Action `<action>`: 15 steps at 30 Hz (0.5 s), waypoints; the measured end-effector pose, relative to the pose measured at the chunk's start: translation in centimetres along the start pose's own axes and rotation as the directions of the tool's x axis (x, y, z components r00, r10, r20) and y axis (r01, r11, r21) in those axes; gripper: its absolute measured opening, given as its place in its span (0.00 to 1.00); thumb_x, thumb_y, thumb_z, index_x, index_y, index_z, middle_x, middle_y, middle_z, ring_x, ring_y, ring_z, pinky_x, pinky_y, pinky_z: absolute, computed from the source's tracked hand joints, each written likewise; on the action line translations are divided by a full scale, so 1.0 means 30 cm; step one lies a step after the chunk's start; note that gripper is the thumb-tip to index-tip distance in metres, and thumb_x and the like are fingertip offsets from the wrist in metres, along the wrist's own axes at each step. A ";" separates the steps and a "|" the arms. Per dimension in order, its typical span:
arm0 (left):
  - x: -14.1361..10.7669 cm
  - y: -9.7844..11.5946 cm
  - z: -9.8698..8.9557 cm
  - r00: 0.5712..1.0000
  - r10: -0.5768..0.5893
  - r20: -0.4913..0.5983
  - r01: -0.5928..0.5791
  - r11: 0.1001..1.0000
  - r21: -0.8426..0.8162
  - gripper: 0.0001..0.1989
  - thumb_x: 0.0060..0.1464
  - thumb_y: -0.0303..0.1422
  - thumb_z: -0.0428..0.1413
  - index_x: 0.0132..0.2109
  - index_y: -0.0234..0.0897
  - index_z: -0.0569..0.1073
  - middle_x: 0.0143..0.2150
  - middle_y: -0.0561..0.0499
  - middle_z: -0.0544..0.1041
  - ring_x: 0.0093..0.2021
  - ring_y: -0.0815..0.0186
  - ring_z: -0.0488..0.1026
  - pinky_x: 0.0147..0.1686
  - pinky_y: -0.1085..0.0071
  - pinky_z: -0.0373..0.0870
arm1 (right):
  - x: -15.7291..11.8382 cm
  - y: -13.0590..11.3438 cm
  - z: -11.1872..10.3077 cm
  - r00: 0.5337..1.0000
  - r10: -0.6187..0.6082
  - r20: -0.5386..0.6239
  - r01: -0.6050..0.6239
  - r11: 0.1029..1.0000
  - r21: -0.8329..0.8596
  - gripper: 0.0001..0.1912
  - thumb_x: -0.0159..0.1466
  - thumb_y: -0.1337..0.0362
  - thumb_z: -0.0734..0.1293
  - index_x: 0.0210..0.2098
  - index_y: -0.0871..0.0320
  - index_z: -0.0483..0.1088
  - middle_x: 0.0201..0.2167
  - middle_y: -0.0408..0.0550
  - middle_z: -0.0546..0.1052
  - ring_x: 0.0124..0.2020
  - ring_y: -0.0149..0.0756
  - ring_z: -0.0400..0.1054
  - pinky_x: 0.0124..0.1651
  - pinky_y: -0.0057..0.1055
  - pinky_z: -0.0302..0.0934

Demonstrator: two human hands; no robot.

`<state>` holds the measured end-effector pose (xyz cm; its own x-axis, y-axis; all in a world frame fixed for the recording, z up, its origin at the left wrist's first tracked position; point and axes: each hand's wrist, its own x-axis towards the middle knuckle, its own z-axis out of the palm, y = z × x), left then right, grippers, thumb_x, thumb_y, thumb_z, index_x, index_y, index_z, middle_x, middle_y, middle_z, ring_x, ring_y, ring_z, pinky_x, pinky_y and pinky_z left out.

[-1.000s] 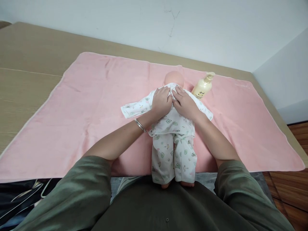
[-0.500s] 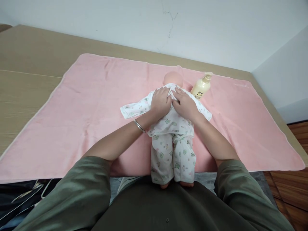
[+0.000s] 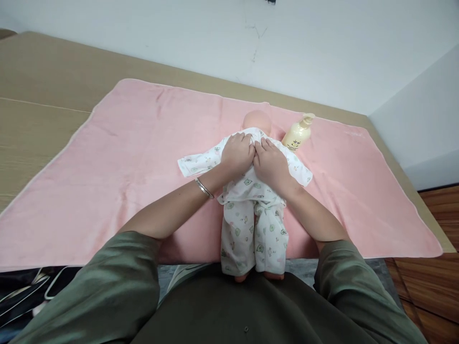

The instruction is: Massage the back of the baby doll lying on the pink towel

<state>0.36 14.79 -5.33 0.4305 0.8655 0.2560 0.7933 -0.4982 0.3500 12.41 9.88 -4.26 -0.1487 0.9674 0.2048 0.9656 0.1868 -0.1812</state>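
A baby doll [image 3: 257,121] lies on a pink blanket [image 3: 150,143], its bald head away from me and its feet at my belly. It wears a white printed top [image 3: 247,187] and matching trousers [image 3: 238,234]. My left hand [image 3: 237,154] and my right hand [image 3: 271,163] are side by side at the top's upper chest, thumbs close together. Their fingertips are bent onto the cloth near the neckline and seem to pinch it. The doll's sleeves stretch out to both sides.
A pale yellow pump bottle [image 3: 297,134] leans or lies beside the doll's head, on the right. The wooden table [image 3: 71,62] meets a white wall [image 3: 161,33] behind. Dark items [image 3: 21,296] are below the table edge at lower left.
My fingers have drawn in and bent more at the neckline, where my right hand's fingers were more spread. The whole view has shifted slightly.
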 end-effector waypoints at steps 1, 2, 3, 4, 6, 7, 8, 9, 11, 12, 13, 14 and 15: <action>-0.015 0.010 0.008 1.000 0.003 -0.029 -0.002 0.999 0.036 0.22 0.64 0.29 0.39 0.55 0.26 0.71 0.56 0.33 0.74 0.57 0.48 0.70 0.59 0.51 0.66 | 0.013 0.017 -0.005 1.000 0.007 0.008 -0.008 0.999 0.035 0.25 0.71 0.68 0.52 0.62 0.70 0.65 0.65 0.63 0.66 0.69 0.50 0.57 0.72 0.46 0.50; -0.030 0.022 0.017 0.998 0.006 -0.055 -0.002 0.997 0.071 0.22 0.65 0.30 0.39 0.56 0.24 0.70 0.57 0.31 0.73 0.58 0.47 0.69 0.59 0.51 0.65 | 0.028 0.035 -0.008 1.000 0.023 0.018 -0.024 0.997 0.075 0.25 0.71 0.68 0.52 0.62 0.68 0.66 0.66 0.61 0.66 0.69 0.48 0.57 0.72 0.45 0.51; -0.045 0.033 0.025 0.997 0.011 -0.074 -0.003 0.995 0.099 0.22 0.65 0.30 0.39 0.58 0.22 0.69 0.59 0.30 0.72 0.60 0.45 0.68 0.60 0.50 0.64 | 0.042 0.052 -0.011 0.999 0.043 0.030 -0.046 0.993 0.109 0.25 0.71 0.67 0.52 0.63 0.67 0.66 0.66 0.60 0.65 0.70 0.47 0.56 0.72 0.45 0.51; -0.058 0.042 0.032 0.996 0.018 -0.085 -0.008 0.993 0.118 0.23 0.65 0.30 0.40 0.59 0.20 0.67 0.61 0.28 0.70 0.62 0.44 0.66 0.62 0.49 0.63 | 0.052 0.064 -0.011 0.997 0.067 0.043 -0.072 0.989 0.130 0.26 0.71 0.67 0.52 0.64 0.67 0.64 0.67 0.60 0.63 0.70 0.47 0.55 0.72 0.45 0.50; -0.069 0.049 0.038 0.995 0.032 -0.089 -0.021 0.993 0.119 0.24 0.65 0.29 0.40 0.61 0.18 0.65 0.63 0.27 0.68 0.65 0.43 0.64 0.64 0.49 0.61 | 0.059 0.070 -0.008 0.992 0.106 0.066 -0.113 0.987 0.116 0.27 0.71 0.66 0.51 0.67 0.71 0.59 0.69 0.63 0.60 0.71 0.51 0.52 0.73 0.48 0.48; -0.066 0.046 0.035 0.996 0.036 -0.086 -0.027 0.995 0.100 0.24 0.64 0.29 0.40 0.62 0.19 0.65 0.63 0.27 0.67 0.65 0.44 0.64 0.65 0.49 0.60 | 0.054 0.063 -0.006 0.990 0.120 0.076 -0.126 0.988 0.086 0.28 0.72 0.66 0.51 0.68 0.73 0.56 0.69 0.66 0.59 0.72 0.53 0.50 0.72 0.50 0.47; -0.059 0.039 0.030 0.997 0.035 -0.075 -0.030 0.997 0.070 0.24 0.64 0.29 0.41 0.61 0.19 0.66 0.63 0.28 0.68 0.65 0.45 0.64 0.65 0.49 0.60 | 0.044 0.051 -0.004 0.988 0.128 0.082 -0.133 0.990 0.049 0.28 0.72 0.66 0.50 0.68 0.74 0.55 0.69 0.68 0.58 0.71 0.56 0.50 0.71 0.53 0.48; -0.048 0.029 0.022 0.998 0.030 -0.056 -0.028 0.999 0.035 0.23 0.63 0.29 0.42 0.61 0.20 0.66 0.62 0.29 0.69 0.64 0.46 0.65 0.65 0.49 0.61 | 0.030 0.035 -0.004 0.988 0.130 0.088 -0.132 0.991 0.012 0.29 0.72 0.66 0.50 0.68 0.75 0.54 0.68 0.70 0.59 0.71 0.59 0.51 0.70 0.54 0.50; -0.024 0.009 0.004 1.000 0.008 0.002 -0.008 0.999 -0.038 0.23 0.62 0.29 0.43 0.60 0.22 0.67 0.60 0.31 0.70 0.63 0.48 0.66 0.65 0.50 0.62 | 0.000 0.002 -0.011 0.989 0.115 0.088 -0.111 0.993 -0.042 0.28 0.72 0.66 0.51 0.67 0.76 0.55 0.66 0.73 0.61 0.69 0.62 0.54 0.68 0.54 0.53; -0.015 0.001 -0.003 1.000 -0.005 0.030 0.007 0.998 -0.064 0.23 0.62 0.30 0.43 0.59 0.23 0.67 0.60 0.32 0.71 0.63 0.48 0.66 0.65 0.50 0.62 | -0.013 -0.011 -0.018 0.991 0.100 0.084 -0.095 0.994 -0.055 0.28 0.71 0.66 0.51 0.66 0.76 0.57 0.65 0.73 0.62 0.68 0.62 0.56 0.68 0.54 0.53; -0.010 -0.003 -0.006 0.998 -0.019 0.051 0.023 0.997 -0.078 0.23 0.62 0.31 0.43 0.59 0.23 0.68 0.60 0.33 0.71 0.62 0.48 0.66 0.65 0.50 0.62 | -0.022 -0.018 -0.027 0.993 0.081 0.082 -0.076 0.995 -0.060 0.27 0.71 0.67 0.52 0.65 0.75 0.59 0.64 0.72 0.64 0.67 0.61 0.57 0.68 0.53 0.54; -0.009 -0.003 -0.005 0.998 -0.035 0.059 0.039 0.996 -0.081 0.23 0.62 0.31 0.43 0.60 0.23 0.67 0.60 0.32 0.70 0.63 0.47 0.66 0.66 0.49 0.61 | -0.025 -0.020 -0.037 0.994 0.065 0.083 -0.061 0.997 -0.055 0.25 0.71 0.67 0.52 0.63 0.73 0.62 0.63 0.70 0.66 0.67 0.59 0.59 0.68 0.52 0.54; -0.013 0.001 0.000 0.998 -0.048 0.051 0.052 0.996 -0.076 0.23 0.63 0.31 0.42 0.60 0.23 0.67 0.61 0.32 0.69 0.64 0.46 0.65 0.66 0.47 0.60 | -0.023 -0.016 -0.046 0.995 0.054 0.087 -0.051 0.998 -0.036 0.24 0.70 0.67 0.52 0.60 0.71 0.65 0.62 0.68 0.68 0.66 0.58 0.60 0.67 0.52 0.56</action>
<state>0.22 14.44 -5.40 0.4135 0.8900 0.1922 0.7798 -0.4551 0.4300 12.35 8.89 -2.99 -0.1148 0.9873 0.1101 0.9788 0.1313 -0.1569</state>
